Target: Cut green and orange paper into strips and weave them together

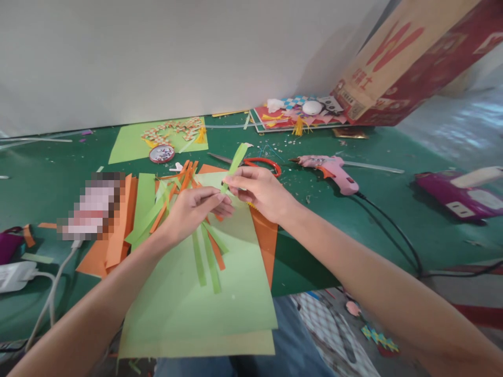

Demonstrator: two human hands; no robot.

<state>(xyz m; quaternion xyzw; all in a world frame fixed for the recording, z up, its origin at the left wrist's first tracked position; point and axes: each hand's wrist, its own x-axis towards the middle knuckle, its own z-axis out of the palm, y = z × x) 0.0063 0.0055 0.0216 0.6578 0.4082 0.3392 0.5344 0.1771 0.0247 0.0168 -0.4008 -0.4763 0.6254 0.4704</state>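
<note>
Between my two hands a light green paper strip [238, 158] stands up, its lower end pinched by fingers of both. My left hand [200, 205] closes on it from the left. From the right, my right hand [261, 189] grips it between thumb and forefinger. Loose green paper strips [207, 256] and an orange paper strip [217, 252] lie below my left hand on a large light green paper sheet [196, 309]. Behind my left wrist is a pile of orange strips [188, 175]. Scissors with red handles [271, 163] lie just beyond my right hand.
A pink glue gun [334, 170] with a black cord lies right on the green table [306, 262]. A purple power strip [459, 196] sits farther right. At the back are a small round dish [161, 153] and a paper bag [377, 78]. A phone [92, 209] lies left.
</note>
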